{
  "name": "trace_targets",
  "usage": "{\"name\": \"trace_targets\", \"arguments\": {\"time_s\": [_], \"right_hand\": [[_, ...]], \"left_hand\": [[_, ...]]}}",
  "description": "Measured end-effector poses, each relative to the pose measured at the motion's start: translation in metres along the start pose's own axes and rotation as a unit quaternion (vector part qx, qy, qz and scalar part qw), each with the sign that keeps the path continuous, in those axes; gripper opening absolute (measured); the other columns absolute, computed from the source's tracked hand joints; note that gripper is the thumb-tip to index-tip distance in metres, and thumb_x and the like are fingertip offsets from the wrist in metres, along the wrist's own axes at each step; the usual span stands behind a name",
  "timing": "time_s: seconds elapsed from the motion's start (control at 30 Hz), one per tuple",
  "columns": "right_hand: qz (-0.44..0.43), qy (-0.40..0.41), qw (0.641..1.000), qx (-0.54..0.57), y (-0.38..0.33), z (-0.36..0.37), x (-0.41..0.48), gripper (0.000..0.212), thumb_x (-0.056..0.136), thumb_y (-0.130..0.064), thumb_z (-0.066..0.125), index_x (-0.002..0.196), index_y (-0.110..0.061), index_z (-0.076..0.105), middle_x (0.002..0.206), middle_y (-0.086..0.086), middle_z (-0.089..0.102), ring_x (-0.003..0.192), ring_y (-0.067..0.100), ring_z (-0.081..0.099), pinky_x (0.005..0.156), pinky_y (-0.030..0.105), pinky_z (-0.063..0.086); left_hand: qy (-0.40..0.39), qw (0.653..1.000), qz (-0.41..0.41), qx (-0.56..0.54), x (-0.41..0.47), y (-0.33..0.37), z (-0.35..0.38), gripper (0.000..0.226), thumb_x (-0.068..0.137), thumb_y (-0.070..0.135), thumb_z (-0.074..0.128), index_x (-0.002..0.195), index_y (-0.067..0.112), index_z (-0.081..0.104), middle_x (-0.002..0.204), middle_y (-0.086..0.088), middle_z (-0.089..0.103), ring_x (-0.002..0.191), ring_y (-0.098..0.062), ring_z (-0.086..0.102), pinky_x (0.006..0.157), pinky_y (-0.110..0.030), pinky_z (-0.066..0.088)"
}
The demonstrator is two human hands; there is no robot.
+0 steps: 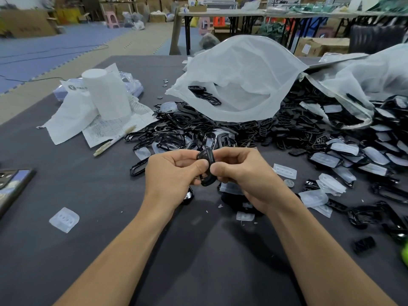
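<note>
Both hands met above the table [88, 186], the left hand [174, 171] and right hand [240, 173] pinching one black shell [206, 161] between thumbs and curled fingers. Fingers hid most of it; its lower end and inner face could not be made out.

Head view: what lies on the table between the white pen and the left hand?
Head view: a loose black frame and a clear plastic insert lie on the dark cloth between pen and left hand, which grips a black shell.
</note>
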State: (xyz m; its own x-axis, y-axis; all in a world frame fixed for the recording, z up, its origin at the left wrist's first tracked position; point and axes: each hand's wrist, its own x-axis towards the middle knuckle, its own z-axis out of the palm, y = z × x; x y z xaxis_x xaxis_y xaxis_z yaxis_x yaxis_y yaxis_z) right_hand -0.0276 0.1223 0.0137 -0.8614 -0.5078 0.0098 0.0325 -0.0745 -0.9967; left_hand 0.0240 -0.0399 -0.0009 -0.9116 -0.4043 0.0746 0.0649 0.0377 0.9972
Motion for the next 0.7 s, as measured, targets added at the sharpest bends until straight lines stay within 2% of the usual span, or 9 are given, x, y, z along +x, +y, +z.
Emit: {"name": "trace_targets", "arguments": {"time_s": [0.13, 0.27, 0.4, 0.5, 0.57, 0.63, 0.7], "right_hand": [[-0.002, 0.022, 1.000, -0.008, 0.0015, 0.0004, 0.0000, 0.018, 0.083, 0.012, 0.073, 0.093, -0.001, 0.080, 0.071, 0.010, 0.071, 0.055, 0.008, 0.053, 0.051, 0.017, 0.041], [-0.010, 0.077, 0.997, 0.011, 0.0034, 0.0034, 0.0017, 0.023, 0.080, 0.013, 0.075, 0.085, -0.008, 0.082, 0.064, 0.010, 0.069, 0.045, 0.011, 0.042, 0.045, 0.019, 0.038], [-0.009, 0.100, 0.995, -0.004, 0.0056, 0.0072, 0.0024, 0.024, 0.079, 0.011, 0.075, 0.076, -0.012, 0.080, 0.059, 0.008, 0.067, 0.040, 0.011, 0.040, 0.042, 0.019, 0.036], [-0.017, 0.104, 0.993, -0.052, 0.0055, 0.0071, 0.0015, 0.016, 0.080, 0.005, 0.077, 0.079, -0.011, 0.079, 0.064, 0.007, 0.073, 0.046, 0.016, 0.053, 0.046, 0.025, 0.046], [-0.042, 0.122, 0.983, -0.128, 0.0068, 0.0066, 0.0009, 0.013, 0.080, -0.004, 0.079, 0.079, -0.017, 0.079, 0.071, 0.003, 0.077, 0.057, 0.020, 0.067, 0.058, 0.033, 0.056], [-0.062, 0.130, 0.971, -0.192, 0.0080, 0.0077, 0.0004, 0.013, 0.080, -0.011, 0.080, 0.077, -0.024, 0.079, 0.069, -0.004, 0.077, 0.058, 0.009, 0.068, 0.061, 0.027, 0.056], [-0.059, 0.110, 0.976, -0.179, 0.0071, 0.0093, 0.0013, 0.015, 0.082, -0.009, 0.078, 0.075, -0.022, 0.077, 0.067, -0.004, 0.075, 0.054, 0.008, 0.062, 0.059, 0.029, 0.054]], "left_hand": [[-0.025, 0.999, 0.031, 0.030, -0.0024, 0.0019, 0.0010, 0.030, 0.077, 0.012, 0.087, 0.080, 0.041, 0.082, 0.072, -0.001, 0.079, 0.064, -0.014, 0.075, 0.056, -0.020, 0.056], [-0.063, 0.998, 0.007, -0.021, 0.0012, 0.0039, -0.0021, 0.021, 0.073, 0.012, 0.087, 0.085, 0.029, 0.084, 0.079, -0.007, 0.080, 0.068, -0.012, 0.073, 0.059, -0.018, 0.054], [-0.059, 0.998, 0.007, -0.009, 0.0012, 0.0038, -0.0027, 0.027, 0.073, 0.003, 0.088, 0.085, 0.027, 0.084, 0.082, -0.007, 0.081, 0.074, -0.016, 0.076, 0.064, -0.019, 0.055], [-0.022, 1.000, 0.000, -0.012, 0.0013, 0.0031, -0.0001, 0.030, 0.073, 0.000, 0.088, 0.078, 0.029, 0.084, 0.077, -0.006, 0.080, 0.070, -0.014, 0.075, 0.064, -0.020, 0.056], [-0.001, 1.000, -0.005, -0.012, 0.0001, 0.0027, 0.0025, 0.033, 0.073, -0.002, 0.087, 0.074, 0.031, 0.083, 0.075, -0.006, 0.079, 0.070, -0.015, 0.075, 0.067, -0.024, 0.059], [0.015, 1.000, -0.011, -0.024, -0.0017, 0.0043, 0.0031, 0.031, 0.075, -0.004, 0.086, 0.075, 0.027, 0.082, 0.076, -0.007, 0.079, 0.070, -0.017, 0.075, 0.070, -0.027, 0.061], [0.005, 0.998, -0.027, -0.058, -0.0020, 0.0066, 0.0025, 0.025, 0.078, -0.006, 0.082, 0.081, 0.019, 0.082, 0.078, -0.007, 0.079, 0.068, -0.015, 0.073, 0.064, -0.022, 0.058]]}}
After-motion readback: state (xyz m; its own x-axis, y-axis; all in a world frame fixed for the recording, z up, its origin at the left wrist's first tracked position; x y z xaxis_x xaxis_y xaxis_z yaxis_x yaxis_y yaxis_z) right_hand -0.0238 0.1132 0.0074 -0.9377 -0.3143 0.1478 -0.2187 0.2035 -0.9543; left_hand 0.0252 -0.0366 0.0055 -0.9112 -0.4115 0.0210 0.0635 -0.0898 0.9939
